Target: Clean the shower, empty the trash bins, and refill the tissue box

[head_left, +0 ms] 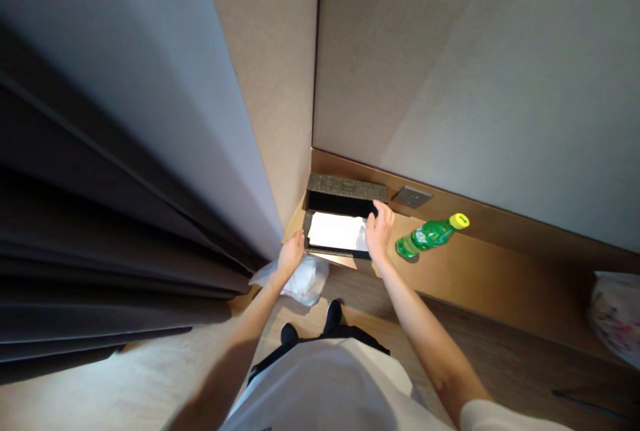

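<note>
Open box positioned between the fingers of both hands, at the left end of the table.
The box rests on the table near the wall corner, its textured lid raised along the rear side. White contents occupy the interior; material cannot be determined. Left hand: fingers bent together at the left front corner of the box; whether they clamp it cannot be told. Right hand: thumb and forefinger parted at the right end of the box, the thumb adjacent to the white contents; contact pressure or grasp cannot be confirmed. A green bottle with a yellow cap stands right of the right hand, not touching it.
</note>
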Demonstrator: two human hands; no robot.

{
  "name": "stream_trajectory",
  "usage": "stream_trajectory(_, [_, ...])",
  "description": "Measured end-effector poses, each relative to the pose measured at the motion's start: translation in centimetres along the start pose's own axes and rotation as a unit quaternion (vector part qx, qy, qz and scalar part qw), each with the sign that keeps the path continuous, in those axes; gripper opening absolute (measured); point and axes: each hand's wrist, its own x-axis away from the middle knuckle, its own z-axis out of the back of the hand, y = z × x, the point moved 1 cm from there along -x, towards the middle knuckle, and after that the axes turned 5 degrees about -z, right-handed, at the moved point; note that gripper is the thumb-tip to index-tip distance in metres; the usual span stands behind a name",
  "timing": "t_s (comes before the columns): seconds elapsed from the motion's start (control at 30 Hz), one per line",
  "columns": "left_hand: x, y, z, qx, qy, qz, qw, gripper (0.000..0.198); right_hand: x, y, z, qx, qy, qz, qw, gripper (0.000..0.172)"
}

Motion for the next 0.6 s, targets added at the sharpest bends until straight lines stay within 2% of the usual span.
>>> stream_trajectory(0.03, [0.7, -0.3, 0.0, 0.007, 0.012, 0.016, 1.000, 0.038, -2.1, -1.1, 0.2, 0.021, -0.014, 0.057, 0.998, 0.043])
stream_trajectory(0.1, [2.2, -1.1, 0.2, 0.024, 0.029, 0.051, 0.998, 0.039, -5.9, -3.1, 0.0, 0.080, -0.066, 0.117, 0.988, 0.041])
stream_trajectory(0.17, [3.9, -2.2, 0.8, 0.040, 0.047, 0.088, 0.994, 0.041, -7.6, -4.3, -0.4, 0.140, -0.093, 0.130, 0.977, 0.042])
stream_trajectory(0.2, [4.7, -2.8, 1.3, 0.048, 0.058, 0.106, 0.992, 0.043, -7.3, -4.6, -0.5, 0.159, -0.092, 0.133, 0.974, 0.043])
stream_trajectory(0.27, [6.3, -3.8, 2.3, 0.067, 0.081, 0.135, 0.985, 0.047, -4.6, -4.5, -0.1, 0.169, -0.068, 0.142, 0.973, 0.042])
stream_trajectory(0.33, [7.6, -4.2, 3.2, 0.089, 0.103, 0.148, 0.980, 0.053, 0.0, -3.3, 0.7, 0.151, -0.052, 0.163, 0.974, 0.039])
stream_trajectory(0.4, [8.6, -3.8, 3.9, 0.111, 0.120, 0.146, 0.976, 0.059, 4.9, -1.6, 1.3, 0.128, -0.064, 0.193, 0.971, 0.033])
stream_trajectory(0.47, [9.0, -2.7, 4.4, 0.127, 0.127, 0.133, 0.975, 0.064, 8.2, -0.2, 1.6, 0.114, -0.085, 0.212, 0.967, 0.028])
stream_trajectory(0.53, [8.7, -1.2, 4.9, 0.139, 0.118, 0.114, 0.977, 0.064, 9.0, 0.3, 1.6, 0.098, -0.108, 0.205, 0.968, 0.026])
stream_trajectory(0.6, [8.0, 0.3, 5.3, 0.148, 0.093, 0.092, 0.980, 0.059, 7.5, -0.3, 1.8, 0.073, -0.131, 0.175, 0.973, 0.027])
